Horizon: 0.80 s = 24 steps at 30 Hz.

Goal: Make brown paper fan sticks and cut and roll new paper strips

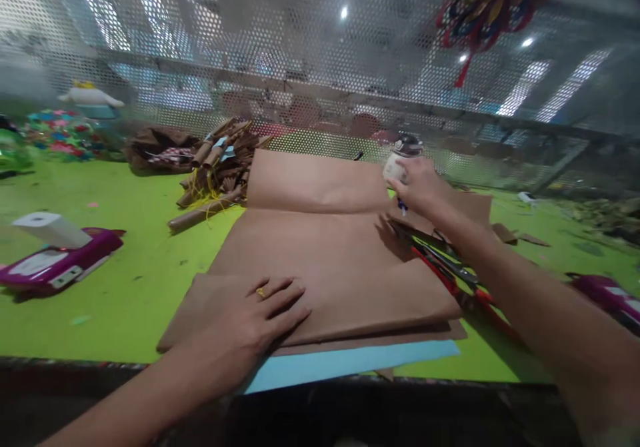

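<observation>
Paper [310,247] lengthwise fwd; L fingers [285,300] spread atop, R fingers [412,166] by jar [393,168], grip can't tell.

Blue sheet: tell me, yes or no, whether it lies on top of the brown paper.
No, the blue sheet sticks out from under the brown paper, on which the left hand rests.

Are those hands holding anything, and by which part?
Left hand: nothing, just resting on brown paper. Right hand: by the white jar; I can't tell if it's gripping anything.
</observation>
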Available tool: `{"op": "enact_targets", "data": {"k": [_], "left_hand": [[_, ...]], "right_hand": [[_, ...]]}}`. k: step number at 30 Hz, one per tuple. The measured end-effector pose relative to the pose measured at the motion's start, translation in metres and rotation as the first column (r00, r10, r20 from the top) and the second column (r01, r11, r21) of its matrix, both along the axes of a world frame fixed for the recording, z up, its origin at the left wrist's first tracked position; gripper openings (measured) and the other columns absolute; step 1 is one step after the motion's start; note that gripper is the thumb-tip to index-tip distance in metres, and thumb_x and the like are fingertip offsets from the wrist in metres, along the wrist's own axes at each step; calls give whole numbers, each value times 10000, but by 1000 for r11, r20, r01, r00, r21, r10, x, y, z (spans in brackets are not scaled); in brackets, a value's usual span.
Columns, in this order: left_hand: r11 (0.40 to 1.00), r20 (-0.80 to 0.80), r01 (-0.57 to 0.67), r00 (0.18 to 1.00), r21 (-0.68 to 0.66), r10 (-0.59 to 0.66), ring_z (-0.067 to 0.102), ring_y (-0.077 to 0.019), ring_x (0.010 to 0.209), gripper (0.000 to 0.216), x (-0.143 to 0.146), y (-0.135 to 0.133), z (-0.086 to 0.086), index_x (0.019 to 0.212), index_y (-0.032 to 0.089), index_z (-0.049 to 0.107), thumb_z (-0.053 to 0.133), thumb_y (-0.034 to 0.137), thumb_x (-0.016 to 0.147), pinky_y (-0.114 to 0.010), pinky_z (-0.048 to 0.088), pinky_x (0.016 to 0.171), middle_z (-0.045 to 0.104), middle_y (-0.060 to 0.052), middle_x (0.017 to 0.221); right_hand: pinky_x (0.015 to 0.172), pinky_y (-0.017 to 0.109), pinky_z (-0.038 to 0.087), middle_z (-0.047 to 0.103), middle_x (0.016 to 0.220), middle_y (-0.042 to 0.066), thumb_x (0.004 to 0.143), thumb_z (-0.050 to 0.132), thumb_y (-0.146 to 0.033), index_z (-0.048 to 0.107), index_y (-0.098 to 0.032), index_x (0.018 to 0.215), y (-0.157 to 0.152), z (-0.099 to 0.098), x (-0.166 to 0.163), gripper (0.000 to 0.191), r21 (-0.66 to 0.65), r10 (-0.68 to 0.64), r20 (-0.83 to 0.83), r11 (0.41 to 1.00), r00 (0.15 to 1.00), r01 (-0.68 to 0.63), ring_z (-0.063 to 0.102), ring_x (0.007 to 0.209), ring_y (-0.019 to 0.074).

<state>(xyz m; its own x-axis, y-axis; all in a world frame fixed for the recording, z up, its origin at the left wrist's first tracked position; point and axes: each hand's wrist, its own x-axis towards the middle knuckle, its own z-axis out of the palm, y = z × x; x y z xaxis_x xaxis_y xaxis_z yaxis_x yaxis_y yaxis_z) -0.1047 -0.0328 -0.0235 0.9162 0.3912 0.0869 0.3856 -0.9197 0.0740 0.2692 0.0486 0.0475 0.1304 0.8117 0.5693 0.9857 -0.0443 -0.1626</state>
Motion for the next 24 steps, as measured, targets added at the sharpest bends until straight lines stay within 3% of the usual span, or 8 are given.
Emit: {"op": "enact_targets", "data": {"k": [2,3,6,9,11,15,21,24], "left_hand": [[1000,-2,-12,1000,-9,12,356,-272,1329,539,1,-2,3,1400,311,367,403,163,883,-477,351,1055,424,-65,1432],[1000,4,-19,1000,-8,19,358,-271,1328,539,2,-2,4,1398,316,371,393,155,884,-473,357,1052,431,-59,1428],[1000,50,-26,998,-5,27,397,-263,1306,482,3,-1,4,1370,359,407,374,206,915,-446,394,1032,483,-19,1390],[999,116,-40,993,33,36,438,-270,1276,431,2,5,-4,1331,399,452,454,417,901,-428,409,1023,512,11,1363],[996,115,-44,993,73,36,429,-283,1282,499,0,10,-13,1331,419,441,511,515,847,-433,391,1035,471,25,1396],[983,73,-86,995,162,75,383,-302,1311,603,-2,18,-25,1373,450,345,540,551,811,-462,342,1055,409,44,1438],[953,69,-168,985,252,155,385,-342,1301,610,2,22,-26,1387,483,287,526,503,826,-541,340,1018,406,60,1439],[950,101,-158,986,271,135,415,-340,1280,622,4,24,-33,1394,474,284,526,508,822,-534,351,1008,426,58,1426]], "right_hand": [[723,367,454,679,869,89,848,563,-351,692,-173,891,-49,-7,2,224,-97,64,-25,993,998,-66,615,809,243],[659,342,458,686,802,59,863,535,-379,697,-202,861,-74,-14,4,240,-140,85,-54,986,995,-92,621,722,216],[629,347,467,684,740,55,849,535,-384,683,-206,914,-136,-41,4,240,-225,55,-317,965,947,-132,620,671,216],[679,335,489,676,878,52,846,533,-406,580,-206,1140,-169,-69,-3,359,-223,69,-527,950,847,-217,630,773,213],[646,313,487,638,755,10,848,529,-372,516,-204,1215,-177,-80,-9,404,-187,66,-571,960,818,-208,607,686,187],[659,299,483,585,657,-22,832,521,-228,499,-192,1243,-175,-86,-16,413,-98,69,-499,986,864,-136,569,614,165],[822,364,481,675,1059,90,818,487,-138,561,-186,1167,-171,-93,-18,360,-87,85,-304,989,949,-117,636,920,234],[828,365,480,679,1071,96,828,484,-138,578,-180,1141,-172,-97,-19,330,-80,61,-254,993,965,-84,638,940,241]]}}
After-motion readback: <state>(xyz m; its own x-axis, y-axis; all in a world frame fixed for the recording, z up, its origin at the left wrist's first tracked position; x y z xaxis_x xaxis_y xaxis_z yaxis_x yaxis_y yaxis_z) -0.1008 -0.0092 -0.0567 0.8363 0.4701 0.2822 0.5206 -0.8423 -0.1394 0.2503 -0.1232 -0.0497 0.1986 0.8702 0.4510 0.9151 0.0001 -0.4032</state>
